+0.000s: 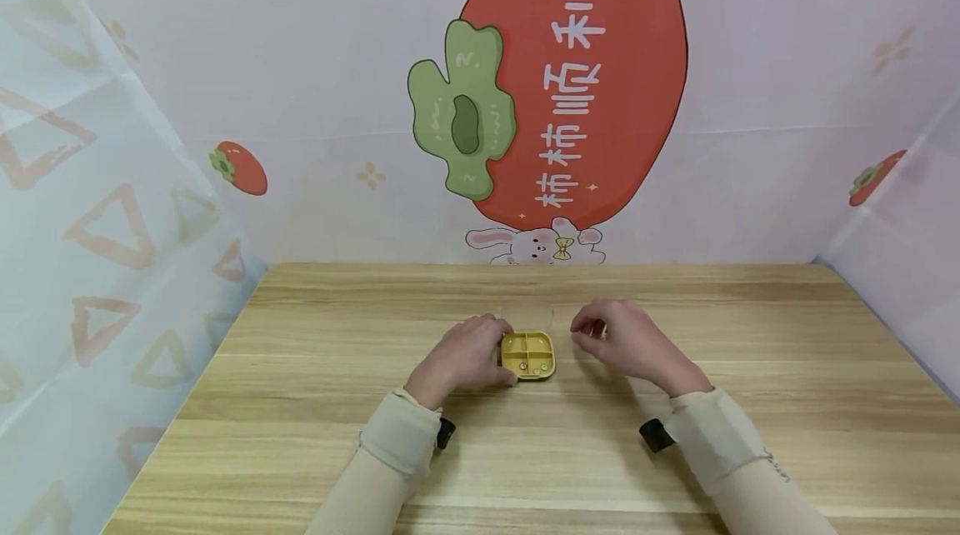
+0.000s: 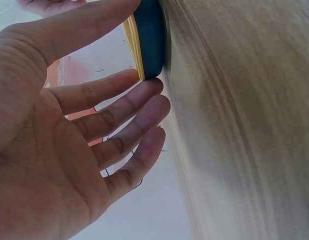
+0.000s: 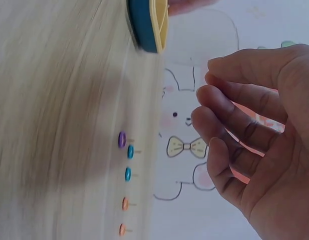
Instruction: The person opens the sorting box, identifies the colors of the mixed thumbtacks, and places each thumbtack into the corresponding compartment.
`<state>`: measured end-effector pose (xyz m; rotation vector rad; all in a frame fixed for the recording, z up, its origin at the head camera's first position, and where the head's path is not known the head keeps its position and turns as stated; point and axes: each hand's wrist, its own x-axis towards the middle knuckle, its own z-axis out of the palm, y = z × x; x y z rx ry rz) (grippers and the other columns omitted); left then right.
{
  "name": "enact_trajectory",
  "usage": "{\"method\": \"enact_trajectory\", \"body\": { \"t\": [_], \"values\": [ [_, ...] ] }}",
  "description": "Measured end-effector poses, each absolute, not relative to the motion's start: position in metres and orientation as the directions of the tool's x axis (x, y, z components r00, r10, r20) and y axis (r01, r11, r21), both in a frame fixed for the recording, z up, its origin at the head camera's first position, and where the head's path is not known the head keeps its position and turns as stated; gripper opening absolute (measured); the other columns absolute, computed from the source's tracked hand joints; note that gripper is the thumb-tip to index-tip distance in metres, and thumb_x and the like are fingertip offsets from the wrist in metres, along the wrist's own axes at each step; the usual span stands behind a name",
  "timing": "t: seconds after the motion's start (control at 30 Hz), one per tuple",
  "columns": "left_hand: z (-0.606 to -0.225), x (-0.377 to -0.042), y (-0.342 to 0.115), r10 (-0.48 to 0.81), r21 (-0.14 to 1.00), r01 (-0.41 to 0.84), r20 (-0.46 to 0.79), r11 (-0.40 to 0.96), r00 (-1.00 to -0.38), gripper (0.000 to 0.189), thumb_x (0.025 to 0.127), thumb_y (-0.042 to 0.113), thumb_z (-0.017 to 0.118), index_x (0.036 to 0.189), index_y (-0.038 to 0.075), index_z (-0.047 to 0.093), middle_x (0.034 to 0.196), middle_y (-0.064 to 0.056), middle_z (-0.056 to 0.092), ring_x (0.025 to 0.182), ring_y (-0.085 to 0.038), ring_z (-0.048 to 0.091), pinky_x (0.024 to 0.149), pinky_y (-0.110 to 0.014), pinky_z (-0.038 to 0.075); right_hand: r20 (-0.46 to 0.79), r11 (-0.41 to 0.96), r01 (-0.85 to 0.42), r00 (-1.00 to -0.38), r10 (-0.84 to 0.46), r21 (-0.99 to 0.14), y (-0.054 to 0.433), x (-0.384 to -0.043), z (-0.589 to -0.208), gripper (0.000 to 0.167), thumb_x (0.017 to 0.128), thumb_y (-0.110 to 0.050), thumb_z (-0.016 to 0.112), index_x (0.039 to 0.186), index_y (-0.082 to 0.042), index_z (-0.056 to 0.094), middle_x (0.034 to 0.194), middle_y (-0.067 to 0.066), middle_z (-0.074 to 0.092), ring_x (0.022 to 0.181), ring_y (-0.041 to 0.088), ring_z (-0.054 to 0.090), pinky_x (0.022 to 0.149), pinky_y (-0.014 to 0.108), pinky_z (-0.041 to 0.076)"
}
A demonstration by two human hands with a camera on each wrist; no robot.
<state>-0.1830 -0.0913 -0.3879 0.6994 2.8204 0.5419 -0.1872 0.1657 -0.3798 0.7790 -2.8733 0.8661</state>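
Observation:
A small pill box (image 1: 527,356) with a yellow divided tray and dark teal outside lies on the table. Its clear lid (image 1: 528,318) stands raised behind it. A few tiny items (image 1: 523,366) sit in the near compartments; their kind is too small to tell. My left hand (image 1: 467,356) grips the box from the left, between thumb and fingers. To the right of the box is my right hand (image 1: 626,339), its fingers loosely curled and tips close together; nothing shows between them. Several coloured thumbtacks (image 3: 128,174) stand points-up on the table near the right hand.
The wood-grain table (image 1: 480,477) ends at a printed backdrop (image 1: 345,102), with more patterned cloth at both sides. Black wrist cameras (image 1: 657,436) are strapped under both cuffs.

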Motion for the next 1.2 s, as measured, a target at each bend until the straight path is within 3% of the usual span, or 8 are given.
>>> {"method": "enact_trajectory", "body": {
  "t": [1.2],
  "values": [
    [-0.388, -0.184, -0.090, 0.475, 0.393, 0.405, -0.098, 0.826, -0.874, 0.065, 0.078, 0.034, 0.089, 0.130, 0.002, 0.065, 0.110, -0.008, 0.066, 0.093, -0.020, 0.058, 0.091, -0.041, 0.049, 0.177, 0.815, -0.441, -0.898, -0.404, -0.376, 0.190, -0.191, -0.405, 0.006, 0.085, -0.007, 0.076, 0.085, -0.013, 0.073, 0.077, -0.006, 0.060, 0.071, 0.011, 0.054, 0.067, 0.032, 0.049]
  ]
}}
